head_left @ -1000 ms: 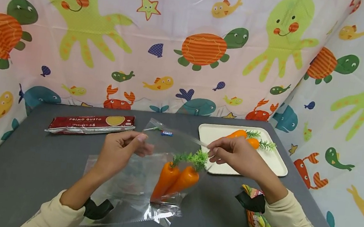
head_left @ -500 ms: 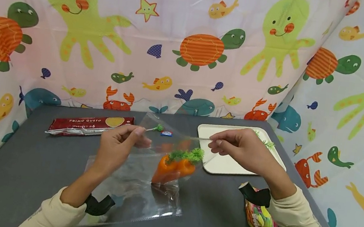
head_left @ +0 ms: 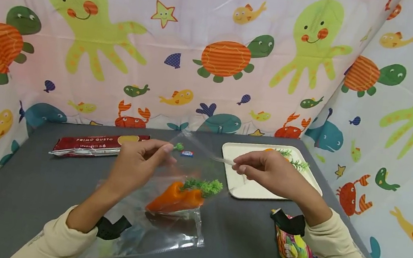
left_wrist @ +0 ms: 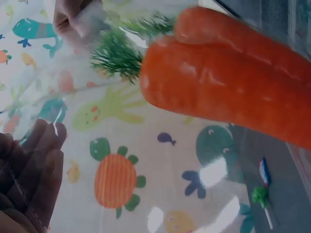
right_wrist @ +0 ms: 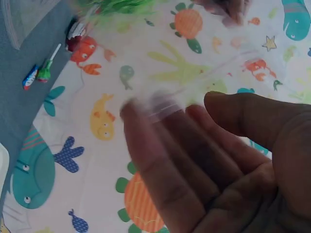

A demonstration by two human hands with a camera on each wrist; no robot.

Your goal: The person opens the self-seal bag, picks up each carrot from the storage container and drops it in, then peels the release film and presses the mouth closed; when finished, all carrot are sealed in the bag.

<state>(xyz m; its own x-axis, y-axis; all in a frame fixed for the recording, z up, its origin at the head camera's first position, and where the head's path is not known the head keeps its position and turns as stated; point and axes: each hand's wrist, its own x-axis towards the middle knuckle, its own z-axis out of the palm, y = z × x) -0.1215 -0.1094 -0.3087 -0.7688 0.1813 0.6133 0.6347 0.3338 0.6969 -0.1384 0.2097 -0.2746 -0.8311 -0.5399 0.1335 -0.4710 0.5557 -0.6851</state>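
Two orange carrots (head_left: 176,198) with feathery green tops lie slanted inside a clear plastic bag (head_left: 203,154), held up above the table. My left hand (head_left: 141,159) pinches the bag's rim on one side. On the opposite side my right hand (head_left: 263,170) pinches the rim between thumb and fingers. The left wrist view has the carrots (left_wrist: 204,77) large behind the film, with the left hand (left_wrist: 34,174) at lower left. In the right wrist view the right hand (right_wrist: 209,160) is partly blurred at the fingertips, with a faint bag edge beside them.
More clear plastic (head_left: 174,232) lies flat on the grey table. A red spaghetti packet (head_left: 92,144) is at back left, beside a green-topped lollipop (head_left: 179,146) and small blue wrapped sweet (head_left: 187,153). More carrots lie on a cream tray (head_left: 253,190); a colourful snack packet (head_left: 298,250) sits near my right forearm.
The carrots in the bag have tipped from nearly upright to a flatter slant, shifting left. Their green tops have dropped lower. Both hands keep their hold on the rim.
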